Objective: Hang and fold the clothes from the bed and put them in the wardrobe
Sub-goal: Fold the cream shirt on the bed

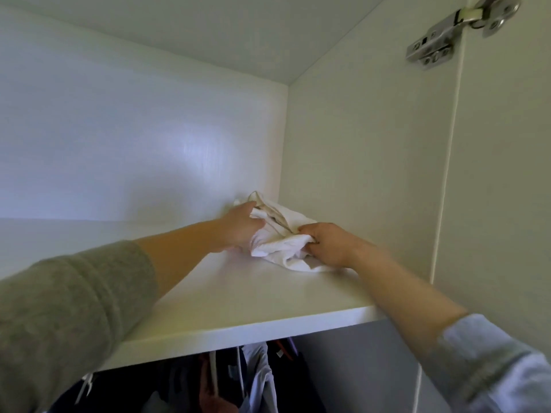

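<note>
A folded white garment (278,234) with a beige trim lies on the white top shelf (238,305) of the wardrobe, near its right back corner. My left hand (238,229) grips the garment's left side, fingers curled into the cloth. My right hand (329,244) pinches its front right edge. Both forearms reach up over the shelf's front edge.
The wardrobe's right side wall (357,162) stands close beside the garment. A metal hinge (447,34) holds the open door at the upper right. Below the shelf hang several dark and white clothes (256,380) on hangers. The shelf stretches left of my arms.
</note>
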### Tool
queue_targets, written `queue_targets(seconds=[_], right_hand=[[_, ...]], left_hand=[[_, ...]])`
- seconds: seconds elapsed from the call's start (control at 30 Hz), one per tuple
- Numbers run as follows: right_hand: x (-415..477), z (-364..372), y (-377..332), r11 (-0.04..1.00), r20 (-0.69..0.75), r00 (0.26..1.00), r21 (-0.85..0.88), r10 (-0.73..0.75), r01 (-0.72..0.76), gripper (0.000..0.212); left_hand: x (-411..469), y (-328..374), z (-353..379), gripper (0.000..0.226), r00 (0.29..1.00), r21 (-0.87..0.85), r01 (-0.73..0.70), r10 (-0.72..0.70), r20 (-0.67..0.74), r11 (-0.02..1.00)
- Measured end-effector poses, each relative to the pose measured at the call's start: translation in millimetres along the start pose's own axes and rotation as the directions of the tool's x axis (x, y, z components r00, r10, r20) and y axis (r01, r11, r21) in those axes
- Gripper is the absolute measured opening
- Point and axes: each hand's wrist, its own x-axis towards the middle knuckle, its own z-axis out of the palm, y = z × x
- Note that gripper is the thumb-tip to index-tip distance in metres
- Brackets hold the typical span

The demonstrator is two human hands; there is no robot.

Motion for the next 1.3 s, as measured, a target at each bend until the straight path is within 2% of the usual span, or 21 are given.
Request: queue_targets(seconds=[0.07,0.17,0.27,0.33,0.43,0.47,0.53,0.6,0.67,0.77,0.83,0.93,1.03,1.1,1.17,1.23,1.3], right_hand=[[18,1,-3,0.997,0.067,0.997,-0.058,0.045,-0.041,0.033],[50,3,-5,0.982,0.159,0.973,-0.115,0.17,-0.153,0.036],[76,12,-5,0.974,0.188,0.963,-0.155,0.191,-0.163,0.038],[87,16,-8,0.981,0.182,0.966,-0.087,0.186,-0.172,0.037],[97,12,-3,0.989,0.093,0.987,0.06,0.133,-0.139,0.031],[98,11,2,0.994,0.068,0.994,0.061,0.084,-0.089,0.035],[95,5,5,0.982,0.02,0.996,0.167,0.083,-0.085,0.059],[89,2,2,0.965,-0.009,0.996,0.249,0.084,-0.079,0.071],[78,0,-4,0.958,-0.058,0.997,0.283,0.053,-0.034,0.069],[47,-2,-11,0.923,-0.168,0.985,0.384,0.032,0.036,0.054],[27,-6,-17,0.88,-0.229,0.972,0.471,0.049,0.067,0.047],[3,-13,-32,0.82,-0.323,0.942,0.561,0.089,0.115,0.036],[-25,-17,-40,0.724,-0.463,0.858,0.668,0.224,0.172,0.027],[-41,-15,-48,0.621,-0.542,0.768,0.744,0.342,0.248,0.02],[-52,-12,-62,0.483,-0.564,0.698,0.805,0.441,0.346,0.017],[-64,-8,-78,0.349,-0.544,0.675,0.838,0.499,0.419,0.015],[-78,-6,-92,0.26,-0.534,0.679,0.843,0.504,0.47,0.015]], left_hand=[[5,-5,-10,0.049,0.997,0.168,0.023,-0.012,-0.07,0.986],[11,-9,-18,0.039,0.997,0.377,0.062,-0.036,-0.075,0.924],[15,-6,-21,0.034,0.998,0.472,0.056,-0.04,-0.044,0.88],[16,-6,-27,0.033,0.998,0.461,0.063,-0.047,-0.046,0.885],[21,-12,-39,0.03,0.996,0.436,0.091,-0.079,-0.045,0.896],[20,-14,-42,0.029,0.994,0.415,0.107,-0.096,-0.047,0.904],[19,-17,-50,0.027,0.991,0.373,0.135,-0.119,-0.064,0.918],[16,-20,-54,0.028,0.989,0.339,0.147,-0.129,-0.074,0.929],[11,-22,-54,0.024,0.99,0.32,0.141,-0.126,-0.066,0.937],[-1,-13,-48,0.004,0.998,0.31,0.055,-0.05,-0.025,0.949],[-13,0,-49,0.006,1.0,0.262,-0.02,0.022,-0.006,0.965],[-33,16,-57,0.006,0.991,0.188,-0.114,0.126,-0.053,0.975],[-58,36,-60,0.015,0.948,0.176,-0.251,0.279,-0.151,0.952],[-76,44,-59,0.012,0.899,0.132,-0.356,0.377,-0.224,0.925],[-89,37,-56,0.009,0.867,0.067,-0.401,0.402,-0.294,0.914],[-103,21,-52,0.011,0.851,-0.004,-0.43,0.404,-0.335,0.903],[-117,10,-47,0.01,0.829,-0.065,-0.473,0.418,-0.372,0.879]])
